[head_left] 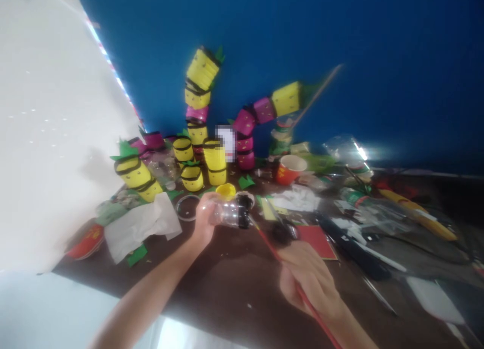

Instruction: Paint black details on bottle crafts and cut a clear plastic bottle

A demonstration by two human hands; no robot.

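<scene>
My left hand (206, 219) is wrapped round a clear plastic bottle piece (226, 213), which lies sideways with a black band at its right end. In my right hand (308, 276) is a long red brush (270, 245), its tip close to the black end of the bottle piece; whether they touch is too blurred to tell. Just behind the bottle piece stands a small yellow cup (226, 189). A clear ring (187, 208) lies left of my left hand.
Stacked yellow cups (215, 157) and purple cups (245, 144) stand at the back by the blue wall. Tissue (143, 225) lies left, a red sheet (315, 240) right of centre. Plastic scraps, a yellow-handled tool (419, 215) and a black tool (355, 250) lie right.
</scene>
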